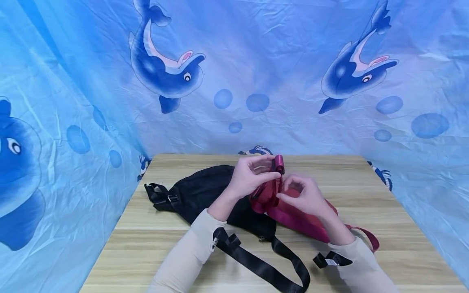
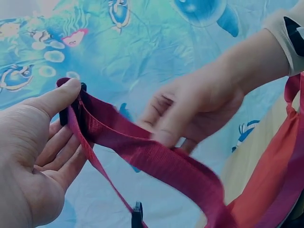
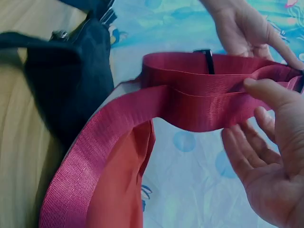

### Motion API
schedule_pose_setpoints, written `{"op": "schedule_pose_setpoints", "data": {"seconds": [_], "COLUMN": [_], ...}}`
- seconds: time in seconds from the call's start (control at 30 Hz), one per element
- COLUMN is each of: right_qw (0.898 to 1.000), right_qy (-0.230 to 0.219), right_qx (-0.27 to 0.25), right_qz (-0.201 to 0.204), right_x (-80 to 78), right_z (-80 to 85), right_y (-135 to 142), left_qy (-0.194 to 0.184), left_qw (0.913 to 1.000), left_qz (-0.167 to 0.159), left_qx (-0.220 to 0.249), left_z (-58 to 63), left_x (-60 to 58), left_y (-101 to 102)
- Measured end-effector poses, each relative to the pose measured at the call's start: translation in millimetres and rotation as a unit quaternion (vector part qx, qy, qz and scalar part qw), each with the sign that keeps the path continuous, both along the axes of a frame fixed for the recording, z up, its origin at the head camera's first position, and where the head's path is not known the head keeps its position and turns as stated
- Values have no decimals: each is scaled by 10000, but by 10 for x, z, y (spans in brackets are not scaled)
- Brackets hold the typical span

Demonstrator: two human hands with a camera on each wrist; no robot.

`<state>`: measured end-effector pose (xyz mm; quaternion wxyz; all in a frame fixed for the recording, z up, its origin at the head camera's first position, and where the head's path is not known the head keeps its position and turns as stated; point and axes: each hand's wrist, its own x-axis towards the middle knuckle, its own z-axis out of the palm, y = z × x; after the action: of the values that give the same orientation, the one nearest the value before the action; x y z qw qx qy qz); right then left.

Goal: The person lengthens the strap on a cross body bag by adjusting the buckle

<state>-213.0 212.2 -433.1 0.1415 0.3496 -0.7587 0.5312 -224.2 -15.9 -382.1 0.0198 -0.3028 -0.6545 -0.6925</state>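
Observation:
A red bag (image 1: 311,224) lies on the table, and its wide dark red strap (image 2: 161,164) is lifted and looped between the hands. My left hand (image 1: 247,177) pinches the strap's upper end at a black slider (image 2: 80,111), thumb on top. Lower and to the right, my right hand (image 1: 305,197) holds the strap between thumb and fingers; this hand looks slightly blurred in the left wrist view. A second black buckle piece (image 3: 209,61) sits on the strap loop between the hands. Part of the red bag is hidden behind the right forearm.
Left of the red bag, a black bag (image 1: 205,191) lies on the wooden table (image 1: 124,252), partly under the left arm. Its black strap (image 1: 264,272) curls toward the front edge. Blue dolphin-print cloth (image 1: 293,122) hangs behind and at the sides.

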Motion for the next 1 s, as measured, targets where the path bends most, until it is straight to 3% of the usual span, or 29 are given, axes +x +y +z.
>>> {"op": "schedule_pose_setpoints", "data": {"seconds": [0.1, 0.2, 0.3, 0.5, 0.7, 0.83, 1.0], "right_qw": [9999, 9998, 9993, 9981, 9993, 9973, 9974], "right_qy": [7, 147, 240, 74, 375, 510, 300], "right_qx": [135, -132, -254, 540, -14, 408, 564], "right_qz": [4, -71, -143, -304, 74, 321, 327], "right_x": [1, 9, 0, -13, -37, -41, 2], "right_z": [9, 65, 103, 102, 426, 642, 724], "right_y": [-14, -89, -129, 40, 104, 72, 62], "left_qy": [-8, 37, 86, 88, 283, 339, 290], "left_qw": [10000, 9997, 9997, 9998, 9992, 9986, 9983], "left_qz": [-41, -231, -218, 154, 28, -8, -117], "left_qx": [62, 45, -34, -63, -273, -403, -499], "left_z": [3, 6, 9, -18, -18, -14, -19], "left_x": [7, 22, 24, 4, -5, 1, 24], "left_y": [-2, 12, 2, -58, -56, -52, -46]}}
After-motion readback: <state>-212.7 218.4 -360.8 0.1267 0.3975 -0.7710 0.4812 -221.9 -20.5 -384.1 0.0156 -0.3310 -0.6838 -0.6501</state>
